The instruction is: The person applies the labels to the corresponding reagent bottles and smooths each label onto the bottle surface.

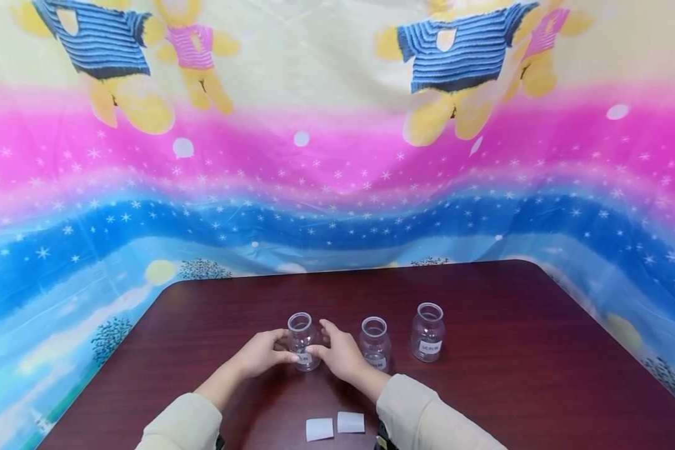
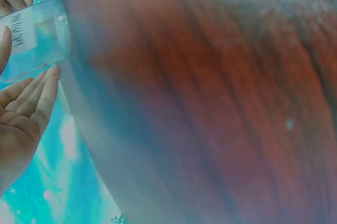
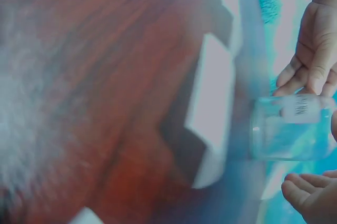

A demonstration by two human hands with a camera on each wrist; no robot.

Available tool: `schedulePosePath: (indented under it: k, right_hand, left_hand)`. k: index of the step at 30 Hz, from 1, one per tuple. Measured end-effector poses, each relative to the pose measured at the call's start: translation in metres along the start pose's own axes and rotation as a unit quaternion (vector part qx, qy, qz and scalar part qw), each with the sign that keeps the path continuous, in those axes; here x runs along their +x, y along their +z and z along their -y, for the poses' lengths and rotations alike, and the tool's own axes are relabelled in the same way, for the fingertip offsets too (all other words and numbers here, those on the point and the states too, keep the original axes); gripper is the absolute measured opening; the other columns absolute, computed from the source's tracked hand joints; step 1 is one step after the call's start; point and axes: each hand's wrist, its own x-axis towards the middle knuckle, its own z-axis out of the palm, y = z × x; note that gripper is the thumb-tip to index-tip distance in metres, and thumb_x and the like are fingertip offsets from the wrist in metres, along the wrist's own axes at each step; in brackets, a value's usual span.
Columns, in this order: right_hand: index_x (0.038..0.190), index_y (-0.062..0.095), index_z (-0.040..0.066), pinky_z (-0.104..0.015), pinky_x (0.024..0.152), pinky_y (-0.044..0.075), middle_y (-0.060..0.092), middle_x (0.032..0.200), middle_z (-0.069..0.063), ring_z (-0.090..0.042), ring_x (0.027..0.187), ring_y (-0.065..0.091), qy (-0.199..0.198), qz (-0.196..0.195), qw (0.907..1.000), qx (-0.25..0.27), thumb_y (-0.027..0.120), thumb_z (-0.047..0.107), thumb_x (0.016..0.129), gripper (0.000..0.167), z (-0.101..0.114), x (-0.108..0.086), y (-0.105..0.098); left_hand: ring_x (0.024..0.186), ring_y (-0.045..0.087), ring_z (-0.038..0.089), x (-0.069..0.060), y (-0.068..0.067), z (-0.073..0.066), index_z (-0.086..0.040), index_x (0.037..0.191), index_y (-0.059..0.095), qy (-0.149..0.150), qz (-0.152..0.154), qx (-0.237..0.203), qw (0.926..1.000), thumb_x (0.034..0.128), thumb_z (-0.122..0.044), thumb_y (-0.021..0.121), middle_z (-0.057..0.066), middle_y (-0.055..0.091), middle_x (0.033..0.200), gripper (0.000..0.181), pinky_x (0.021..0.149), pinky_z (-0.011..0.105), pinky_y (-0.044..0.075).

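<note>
A clear glass jar [image 1: 300,337] with a white printed label stands upright on the table between both hands. My left hand [image 1: 262,352] is at its left side, thumb and fingertips close against the glass. In the left wrist view the left hand's fingers [image 2: 45,95] reach straight toward the jar [image 2: 50,34]. My right hand [image 1: 342,354] is on the other side, its thumb at the label. In the right wrist view the right hand's fingers [image 3: 297,190] are apart from the jar [image 3: 268,129]. Whether the left fingertips press the glass is hard to see.
A second labelled jar [image 1: 374,337] stands just beyond the right hand, and a third jar [image 1: 428,331] is farther right. Two small white paper pieces, a left piece [image 1: 319,429] and a right piece [image 1: 351,422], lie near the front of the dark red table [image 1: 512,350]. A printed curtain [image 1: 337,156] hangs behind.
</note>
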Motion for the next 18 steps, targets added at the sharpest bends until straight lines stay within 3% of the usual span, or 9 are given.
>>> schedulePosePath:
  k: [5,11,14,18]
  right_hand:
    - [0.123,0.041,-0.001,-0.040,0.080,0.042,0.053,0.112,-0.020,-0.029,0.101,0.051,-0.005,0.007,0.9999,0.013,0.059,0.028,0.081,0.055,0.017,-0.002,-0.013]
    - [0.119,0.047,0.001,-0.037,0.082,0.042,0.054,0.112,-0.016,-0.024,0.101,0.052,-0.063,0.016,0.9979,0.011,0.053,0.031,0.084,0.046,0.031,-0.012,-0.044]
    - [0.116,0.052,0.004,-0.035,0.082,0.041,0.056,0.111,-0.011,-0.020,0.098,0.053,-0.089,-0.005,0.9960,-0.008,0.052,0.031,0.085,0.041,0.034,-0.020,-0.068]
    - [0.113,0.056,0.009,-0.035,0.085,0.040,0.057,0.110,-0.005,-0.017,0.100,0.052,-0.107,-0.054,0.9903,-0.069,0.053,0.028,0.085,0.034,0.029,-0.030,-0.101]
  left_hand:
    - [0.087,0.057,0.025,-0.008,-0.014,-0.009,0.005,0.112,0.049,-0.026,-0.012,0.019,0.9994,0.0734,-0.029,0.067,0.013,0.059,0.097,0.055,0.073,0.038,0.046]
    - [0.106,0.046,0.030,-0.019,-0.030,-0.019,0.004,0.117,0.048,-0.063,-0.024,0.088,0.9939,0.0738,-0.033,0.065,0.015,0.052,0.112,0.059,0.086,0.044,0.036]
    - [0.112,0.039,0.033,-0.026,-0.038,-0.024,0.002,0.117,0.048,-0.063,-0.034,0.132,0.9886,0.0759,-0.037,0.062,0.016,0.048,0.117,0.058,0.089,0.050,0.029]
    - [0.114,0.035,0.036,-0.035,-0.044,-0.028,0.000,0.120,0.046,-0.047,-0.075,0.191,0.9775,0.0782,-0.035,0.060,0.017,0.044,0.122,0.056,0.085,0.058,0.025]
